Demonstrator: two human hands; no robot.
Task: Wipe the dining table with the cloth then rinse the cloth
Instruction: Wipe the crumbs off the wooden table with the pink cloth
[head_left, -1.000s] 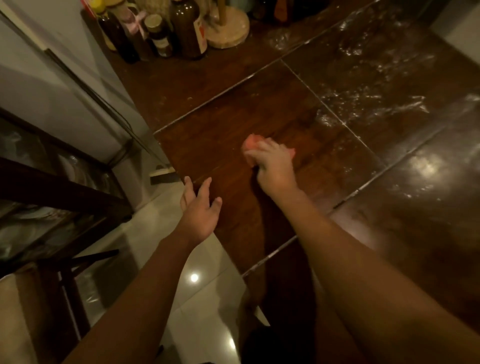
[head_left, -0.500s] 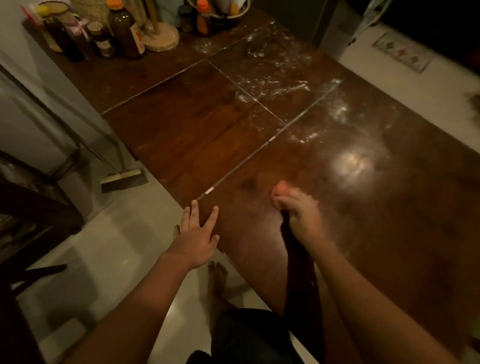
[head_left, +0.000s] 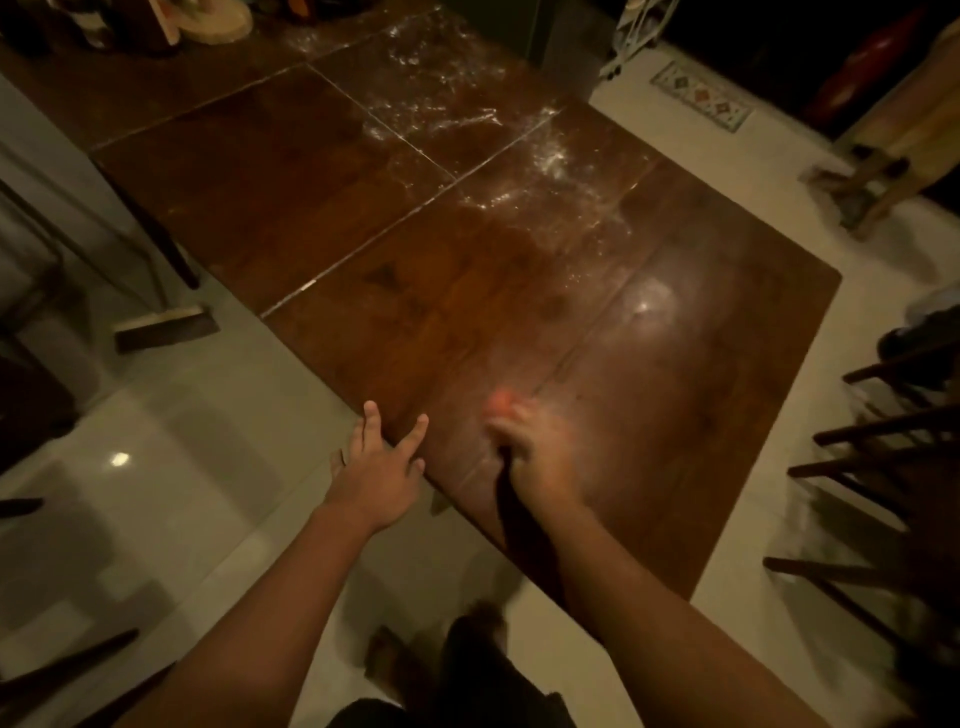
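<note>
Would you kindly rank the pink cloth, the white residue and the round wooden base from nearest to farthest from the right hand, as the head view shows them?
1. Pink cloth: in the right hand itself.
2. White residue: ahead, midway up the table.
3. Round wooden base: far end, to the left.

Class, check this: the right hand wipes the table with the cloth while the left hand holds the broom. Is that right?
Not quite. The head view shows the left hand open at the table edge, holding nothing; the broom rests on the floor further left. The right hand does wipe with the cloth.
</note>
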